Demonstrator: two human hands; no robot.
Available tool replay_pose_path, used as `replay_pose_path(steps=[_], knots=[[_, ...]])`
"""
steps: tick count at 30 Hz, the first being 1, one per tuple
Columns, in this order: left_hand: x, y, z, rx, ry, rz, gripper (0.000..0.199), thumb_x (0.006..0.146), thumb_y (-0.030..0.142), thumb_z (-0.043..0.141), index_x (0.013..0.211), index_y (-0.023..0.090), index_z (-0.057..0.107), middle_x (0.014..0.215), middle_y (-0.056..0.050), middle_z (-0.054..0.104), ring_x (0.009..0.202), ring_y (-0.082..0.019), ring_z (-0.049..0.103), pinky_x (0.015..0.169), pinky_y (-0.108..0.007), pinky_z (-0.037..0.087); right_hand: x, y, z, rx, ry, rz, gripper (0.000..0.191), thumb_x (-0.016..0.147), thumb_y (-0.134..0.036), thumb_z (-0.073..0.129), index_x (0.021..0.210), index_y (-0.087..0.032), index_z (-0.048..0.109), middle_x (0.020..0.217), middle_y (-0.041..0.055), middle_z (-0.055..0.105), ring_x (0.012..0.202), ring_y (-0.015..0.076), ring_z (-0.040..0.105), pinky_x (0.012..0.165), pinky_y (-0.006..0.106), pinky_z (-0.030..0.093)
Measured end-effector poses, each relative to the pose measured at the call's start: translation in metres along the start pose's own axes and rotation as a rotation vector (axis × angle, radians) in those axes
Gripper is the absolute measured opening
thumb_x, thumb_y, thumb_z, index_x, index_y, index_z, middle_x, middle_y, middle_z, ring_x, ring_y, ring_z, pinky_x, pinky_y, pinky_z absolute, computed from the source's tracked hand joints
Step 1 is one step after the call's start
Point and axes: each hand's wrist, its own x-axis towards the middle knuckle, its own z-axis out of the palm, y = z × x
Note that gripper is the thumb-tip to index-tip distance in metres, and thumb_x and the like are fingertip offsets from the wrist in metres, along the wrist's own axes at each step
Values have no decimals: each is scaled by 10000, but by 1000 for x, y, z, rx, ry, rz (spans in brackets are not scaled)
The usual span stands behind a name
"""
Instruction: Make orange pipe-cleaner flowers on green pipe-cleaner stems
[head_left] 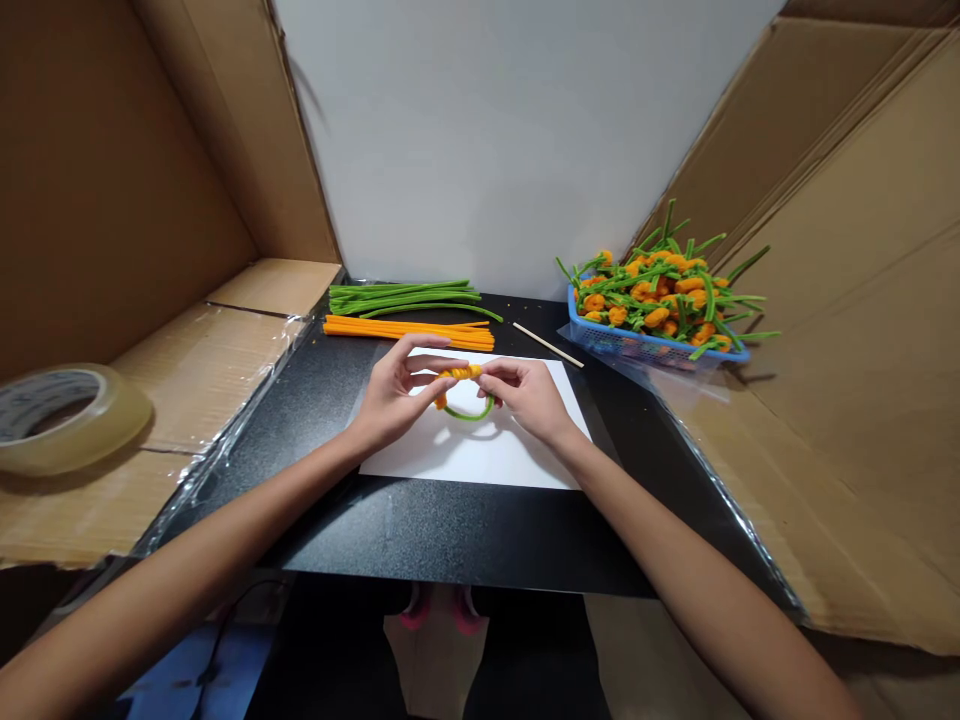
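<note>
Head camera shows the left hand (391,393) and the right hand (531,400), both pinching the coiled orange stem (459,373) with fingertips, one at each end. Below it curves a green stem (466,416). All this is above the white sheet (480,465). Beyond lie the orange bundle (409,331) and, behind it, the green bundle (405,297). Rightward are a thin stick (547,345) and the blue basket (630,341), heaped with orange-and-green pieces (656,317).

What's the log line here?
left hand: holding coiled orange fuzzy stem | right hand: pinching its right end | beneath: white rectangular paper sheet
</note>
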Motion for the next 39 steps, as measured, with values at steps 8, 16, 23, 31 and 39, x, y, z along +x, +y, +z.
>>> replay_pose_path(steps=[8,16,23,31,39], knots=[[3,2,-4,116,126,121,394,810,279,763,1130,176,559,973,-65,722,844,-166,718,699,-264,632,0,-1,-2,14,109,34,235,725,-352,711,804,-132,688,632,36,670,557,127,571,523,243,452],[2,2,-7,184,91,111,373,808,238,754,1127,168,575,957,-66,733,852,-181,725,707,-280,639,-3,-3,-5,-102,200,-122,189,793,-309,684,864,-140,730,674,39,700,591,151,622,566,263,475],[1,3,-8,228,0,104,349,832,266,738,1136,171,595,986,-62,720,798,-166,721,692,-288,649,-8,-11,-12,-443,247,-356,127,856,-201,626,861,-172,750,778,29,741,617,141,627,609,259,476],[0,7,-6,332,-49,106,235,854,287,715,1046,160,667,1001,-66,720,802,-155,712,672,-256,645,-7,-9,-14,-619,167,-512,167,885,-134,578,891,-166,742,785,43,713,658,148,614,643,264,456],[-3,1,-5,399,-77,146,193,874,293,686,1027,176,691,985,-59,721,786,-152,708,650,-244,638,-9,-10,-9,-604,100,-441,181,900,-170,566,891,-191,745,784,45,704,657,164,599,658,288,447]])
